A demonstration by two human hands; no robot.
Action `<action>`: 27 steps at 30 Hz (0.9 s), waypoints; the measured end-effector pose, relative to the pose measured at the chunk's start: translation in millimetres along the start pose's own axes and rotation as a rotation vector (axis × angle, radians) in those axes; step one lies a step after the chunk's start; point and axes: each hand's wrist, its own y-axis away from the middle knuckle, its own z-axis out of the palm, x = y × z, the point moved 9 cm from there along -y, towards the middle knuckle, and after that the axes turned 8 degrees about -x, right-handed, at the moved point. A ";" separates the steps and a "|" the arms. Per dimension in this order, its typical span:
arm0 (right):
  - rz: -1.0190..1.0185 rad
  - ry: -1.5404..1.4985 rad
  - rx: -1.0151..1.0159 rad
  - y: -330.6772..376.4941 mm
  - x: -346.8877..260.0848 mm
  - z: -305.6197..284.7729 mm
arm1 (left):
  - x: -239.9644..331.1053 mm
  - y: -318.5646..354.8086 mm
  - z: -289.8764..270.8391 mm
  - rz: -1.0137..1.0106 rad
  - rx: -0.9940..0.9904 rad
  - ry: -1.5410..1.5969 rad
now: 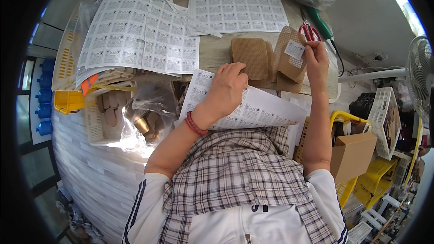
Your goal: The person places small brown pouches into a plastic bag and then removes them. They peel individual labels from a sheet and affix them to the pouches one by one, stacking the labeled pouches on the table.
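Observation:
My right hand (318, 58) pinches the edge of a brown perforated pad (285, 61) with rounded corners and a white label (294, 49) on its face. More brown material shows beneath it at the table's front edge. To its left lies a stack of brown perforated pads (249, 58). Over a sheet of printed labels (266, 108), which drapes across my lap, my left hand (228, 83) is closed with bent fingers beside the stack's lower left corner. Whatever those fingertips grip is hidden.
Piled label sheets (122, 31) lie left, another sheet (237, 7) behind. Red-handled scissors (309, 32) and a green-handled corded tool (320, 22) are right. A white basket (94, 117) with beige pieces stands lower left; a cardboard box (355, 156) and fan (420, 72) are right.

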 end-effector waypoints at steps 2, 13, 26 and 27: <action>-0.075 0.579 0.119 12.2 -16.0 -7.1 | 2.2 0.7 -7.5 -0.034 -0.005 0.041; -0.368 0.187 -0.175 129.5 -92.1 105.3 | -9.2 26.9 -20.5 -0.225 -0.041 0.215; -0.681 0.343 -0.125 147.4 -111.3 111.7 | -34.1 60.0 -34.4 -0.471 -0.108 0.307; -0.707 0.369 -0.114 149.4 -112.3 112.6 | -33.7 59.2 -35.6 -0.447 -0.095 0.285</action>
